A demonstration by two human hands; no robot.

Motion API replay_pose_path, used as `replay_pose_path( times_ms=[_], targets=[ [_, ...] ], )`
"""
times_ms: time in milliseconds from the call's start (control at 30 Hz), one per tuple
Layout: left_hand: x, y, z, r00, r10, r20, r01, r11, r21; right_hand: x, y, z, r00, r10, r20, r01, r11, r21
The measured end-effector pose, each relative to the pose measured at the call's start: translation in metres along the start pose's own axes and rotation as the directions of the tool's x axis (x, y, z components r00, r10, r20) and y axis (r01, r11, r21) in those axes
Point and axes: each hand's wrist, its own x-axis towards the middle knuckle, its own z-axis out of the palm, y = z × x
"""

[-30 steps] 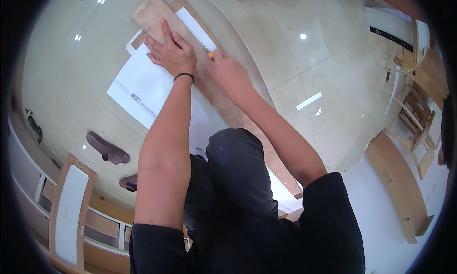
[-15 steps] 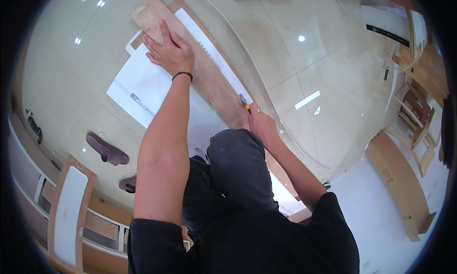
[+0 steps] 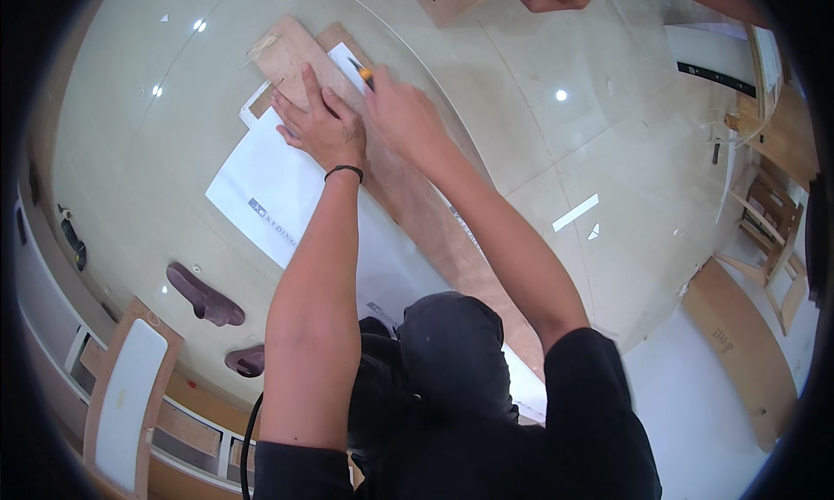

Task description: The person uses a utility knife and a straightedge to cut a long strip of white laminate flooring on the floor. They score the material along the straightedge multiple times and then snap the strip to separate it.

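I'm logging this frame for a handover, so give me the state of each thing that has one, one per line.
Left hand: flat, fingers spread, pressing on the plywood strip.
Right hand: closed around the utility knife.
Utility knife: held, tip down at the strip's far end.
Plywood strip: lying flat on the floor, over the white sheets.
White sheets: flat, partly covered.
Slippers: off, lying on the floor.
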Motion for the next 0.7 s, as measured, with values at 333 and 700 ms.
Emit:
replay_pose_path(
  times_ms=[333, 700],
  targets=[
    [-0.001, -0.002, -0.001, 1.0, 0.015, -0.002, -0.015, 1.0, -0.019, 0.046, -0.024, 0.01, 0.997, -0.034, 0.076, 0.043, 0.993, -0.112],
    [-0.003, 0.001, -0.006, 0.999, 0.033, 0.029, -0.034, 0.999, 0.02, 0.047, -0.04, 0.017, 0.995, 0.065, 0.08, -0.046, 0.975, -0.216]
  ],
)
